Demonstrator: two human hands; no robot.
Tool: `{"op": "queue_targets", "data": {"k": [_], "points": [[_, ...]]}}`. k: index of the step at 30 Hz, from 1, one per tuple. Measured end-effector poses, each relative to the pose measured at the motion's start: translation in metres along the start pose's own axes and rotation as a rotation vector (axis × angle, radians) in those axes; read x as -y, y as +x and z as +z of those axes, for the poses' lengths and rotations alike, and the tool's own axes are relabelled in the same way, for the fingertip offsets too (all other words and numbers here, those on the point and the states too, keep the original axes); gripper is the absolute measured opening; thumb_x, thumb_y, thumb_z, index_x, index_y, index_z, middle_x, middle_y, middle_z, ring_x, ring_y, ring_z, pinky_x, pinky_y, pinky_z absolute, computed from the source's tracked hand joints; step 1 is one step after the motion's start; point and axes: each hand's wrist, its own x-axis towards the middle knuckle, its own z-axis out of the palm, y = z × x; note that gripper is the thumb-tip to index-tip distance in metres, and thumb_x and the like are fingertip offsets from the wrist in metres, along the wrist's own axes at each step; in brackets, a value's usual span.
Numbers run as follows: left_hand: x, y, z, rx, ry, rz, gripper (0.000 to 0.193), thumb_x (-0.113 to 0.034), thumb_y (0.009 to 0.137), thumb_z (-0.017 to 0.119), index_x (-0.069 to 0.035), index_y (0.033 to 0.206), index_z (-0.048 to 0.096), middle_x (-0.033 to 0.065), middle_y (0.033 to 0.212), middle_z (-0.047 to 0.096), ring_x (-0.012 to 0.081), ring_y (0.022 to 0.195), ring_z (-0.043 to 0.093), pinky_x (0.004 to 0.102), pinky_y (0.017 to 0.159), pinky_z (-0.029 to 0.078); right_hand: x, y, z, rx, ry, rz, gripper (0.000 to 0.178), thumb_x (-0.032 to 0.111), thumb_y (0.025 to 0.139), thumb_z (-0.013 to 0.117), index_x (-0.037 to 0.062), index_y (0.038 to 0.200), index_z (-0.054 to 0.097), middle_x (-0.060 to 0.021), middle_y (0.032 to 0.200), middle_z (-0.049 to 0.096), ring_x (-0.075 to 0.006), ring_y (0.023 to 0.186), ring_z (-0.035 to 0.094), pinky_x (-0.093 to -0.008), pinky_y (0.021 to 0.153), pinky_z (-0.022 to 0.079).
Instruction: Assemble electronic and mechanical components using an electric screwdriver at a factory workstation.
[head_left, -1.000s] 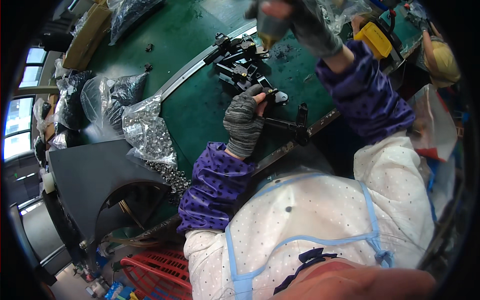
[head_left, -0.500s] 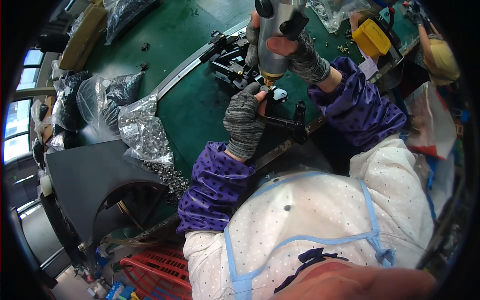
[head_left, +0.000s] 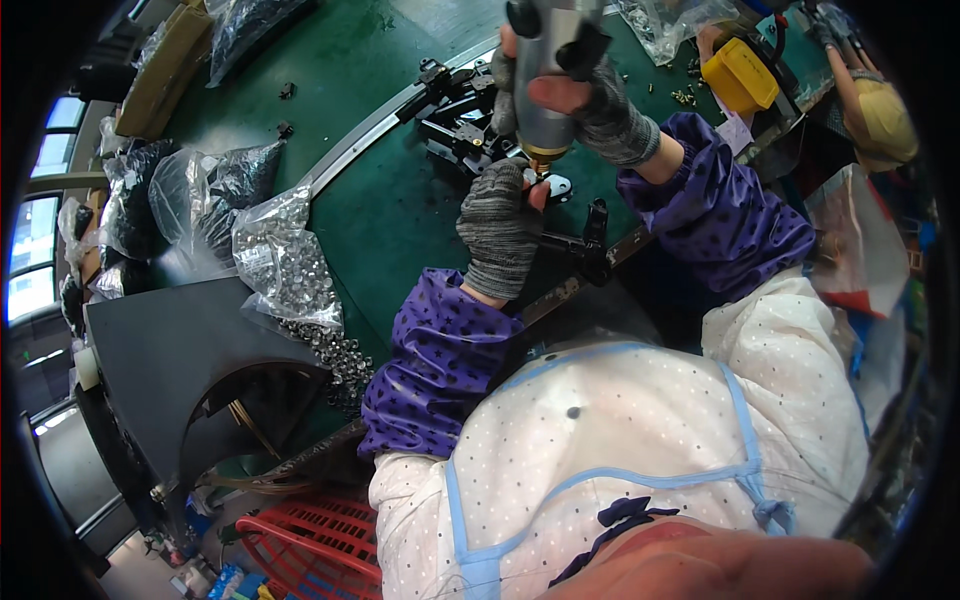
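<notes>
My right hand (head_left: pixel 618 125), in a grey knit glove with bare fingertips, is wrapped around a silver cylindrical power screwdriver (head_left: pixel 545 125) that points down. Its brass-coloured nose ends right at the fingertips of my left hand (head_left: pixel 497 228). That gloved left hand is closed in a pinch at the tip; what it pinches is mostly hidden by the fingers. Beside the tip shows a shiny rounded metal plate (head_left: pixel 559 188). Close to my left hand, a black bar with an upright end piece (head_left: pixel 597 240) reaches to the table edge. Black metal fittings (head_left: pixel 460 140) lie beyond my left hand.
A curved metal strip (head_left: pixel 362 145) crosses the green table (head_left: pixel 345 70). At left are a bag of small shiny metal parts (head_left: pixel 285 262), some spilled, and a dark panel (head_left: pixel 150 340). A yellow bin (head_left: pixel 740 77) and loose brass pieces (head_left: pixel 684 98) lie right, near another person's arm (head_left: pixel 850 95).
My left hand has shifted slightly right and away from me, its fingers now closer under the screwdriver's nose. My right hand and the screwdriver stay almost in place.
</notes>
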Motion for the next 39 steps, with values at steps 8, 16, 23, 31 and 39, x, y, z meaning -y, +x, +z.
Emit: {"op": "queue_targets", "data": {"k": [8, 16, 23, 31, 39], "points": [[0.005, -0.002, 0.010, -0.077, 0.000, 0.075, 0.024, -0.010, 0.067, 0.072, -0.005, 0.085, 0.057, 0.0086, 0.069, 0.057, 0.0263, 0.061, 0.058, 0.0323, 0.056, 0.047, 0.002, 0.025, 0.011, 0.021, -0.207, 0.074, 0.057, 0.025, 0.066, 0.070, 0.0029, 0.112, 0.044, -0.0097, 0.094, 0.055, -0.0181, 0.077, 0.060, -0.0312, 0.069, 0.051], [0.014, -0.003, 0.003, -0.081, 0.027, 0.106, 0.023, -0.011, 0.068, 0.071, -0.005, 0.086, 0.058, 0.0087, 0.068, 0.057, 0.0262, 0.060, 0.058, 0.0328, 0.055, 0.047, -0.002, 0.025, 0.022, -0.009, -0.269, -0.031, 0.043, 0.036, 0.067, 0.069, 0.0026, 0.091, 0.057, -0.0043, 0.080, 0.055, -0.0131, 0.073, 0.055, -0.0269, 0.063, 0.045], [0.003, 0.005, -0.007, 0.136, 0.106, 0.163, 0.023, -0.018, 0.071, 0.063, -0.006, 0.089, 0.055, 0.0106, 0.076, 0.055, 0.0288, 0.070, 0.056, 0.0403, 0.059, 0.044, 0.004, 0.009, -0.060, 0.050, -0.626, -0.349, 0.050, 0.021, 0.074, 0.066, 0.0023, 0.115, 0.044, -0.0087, 0.098, 0.055, -0.0157, 0.081, 0.057, -0.0297, 0.069, 0.049], [0.188, 0.142, -0.101, -0.224, 0.668, 0.092, 0.041, -0.046, 0.076, 0.056, -0.006, 0.082, 0.058, 0.0137, 0.084, 0.059, 0.0317, 0.078, 0.057, 0.0380, 0.071, 0.045, 0.075, -0.068, -0.087, -0.419, -0.756, 0.258, 0.045, 0.022, 0.081, 0.060, 0.0022, 0.118, 0.044, 0.0004, 0.098, 0.050, -0.0072, 0.091, 0.046, -0.0225, 0.080, 0.038], [0.317, 0.157, -0.125, 0.303, 0.710, -0.314, 0.022, -0.024, 0.075, 0.064, -0.009, 0.090, 0.057, 0.0120, 0.081, 0.062, 0.0289, 0.077, 0.060, 0.0380, 0.069, 0.046, 0.066, -0.103, -0.156, -0.334, -1.438, 0.333, 0.030, 0.013, 0.078, 0.059, 0.0049, 0.106, 0.051, -0.0102, 0.081, 0.058, -0.0193, 0.075, 0.057, -0.0287, 0.070, 0.045]]}}
